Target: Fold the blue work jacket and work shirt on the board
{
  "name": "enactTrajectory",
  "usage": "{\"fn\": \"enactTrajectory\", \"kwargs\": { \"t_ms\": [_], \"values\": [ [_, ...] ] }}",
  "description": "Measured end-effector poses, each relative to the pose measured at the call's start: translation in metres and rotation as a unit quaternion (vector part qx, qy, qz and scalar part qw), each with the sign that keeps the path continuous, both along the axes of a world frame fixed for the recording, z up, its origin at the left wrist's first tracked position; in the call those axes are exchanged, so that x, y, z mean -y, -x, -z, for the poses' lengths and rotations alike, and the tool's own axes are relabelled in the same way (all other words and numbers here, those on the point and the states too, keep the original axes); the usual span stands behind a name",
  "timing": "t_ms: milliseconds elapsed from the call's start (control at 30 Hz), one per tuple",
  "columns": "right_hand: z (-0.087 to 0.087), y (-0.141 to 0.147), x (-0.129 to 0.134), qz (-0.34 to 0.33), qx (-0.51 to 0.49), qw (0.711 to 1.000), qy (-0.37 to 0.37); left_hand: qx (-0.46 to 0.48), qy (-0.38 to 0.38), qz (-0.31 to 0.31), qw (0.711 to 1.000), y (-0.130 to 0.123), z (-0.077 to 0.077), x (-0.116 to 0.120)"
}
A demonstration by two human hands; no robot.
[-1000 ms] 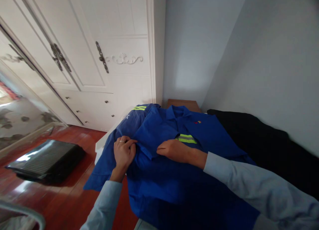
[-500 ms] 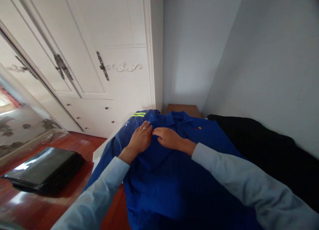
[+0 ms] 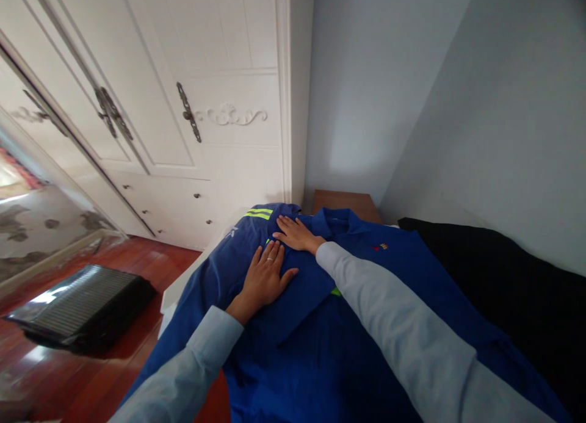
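Two hands: left hand (image 3: 264, 276), right hand (image 3: 294, 232), fingers spread, flat on one blue shirt (image 3: 293, 307). One black garment (image 3: 503, 276) adjoins its right edge; red floor (image 3: 171, 252) open left.

You are in a home, by the look of it a bedroom or dressing space. Along one side you have a white wardrobe (image 3: 238, 166) with carved scrollwork (image 3: 231, 115), ornate dark handles (image 3: 188, 112) and small drawer knobs (image 3: 196, 196). Beneath it runs a glossy reddish wood floor (image 3: 155, 258). Plain grey walls (image 3: 361, 93) meet in a corner ahead of you, above a small brown wooden top (image 3: 345, 202). Clothes lie spread before you, a blue shirt (image 3: 315, 356) and something black (image 3: 499, 270).
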State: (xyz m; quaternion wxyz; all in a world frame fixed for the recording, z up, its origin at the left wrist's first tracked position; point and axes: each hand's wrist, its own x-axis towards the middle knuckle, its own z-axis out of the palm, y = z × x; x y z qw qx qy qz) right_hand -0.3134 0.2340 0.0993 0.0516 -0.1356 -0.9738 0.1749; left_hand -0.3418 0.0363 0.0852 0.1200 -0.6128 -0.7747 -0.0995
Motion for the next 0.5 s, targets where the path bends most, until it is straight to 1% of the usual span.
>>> {"fn": "enactTrajectory", "kwargs": {
  "t_ms": [100,233,333,500],
  "values": [
    [0.007,0.0,-0.005,0.009,0.001,1.0,-0.016,-0.001,0.004,0.003,1.0,0.0,-0.001,0.0],
    [0.009,0.0,-0.005,0.024,0.001,1.0,-0.019,0.002,0.014,0.0,1.0,-0.006,-0.001,0.006],
    [0.009,0.0,-0.004,0.027,-0.001,0.999,-0.02,0.001,0.008,-0.003,1.0,-0.017,0.002,0.017],
    [0.008,-0.001,-0.003,0.031,-0.008,0.999,-0.017,-0.003,-0.003,-0.002,1.0,-0.039,0.008,0.045]
  ]
}}
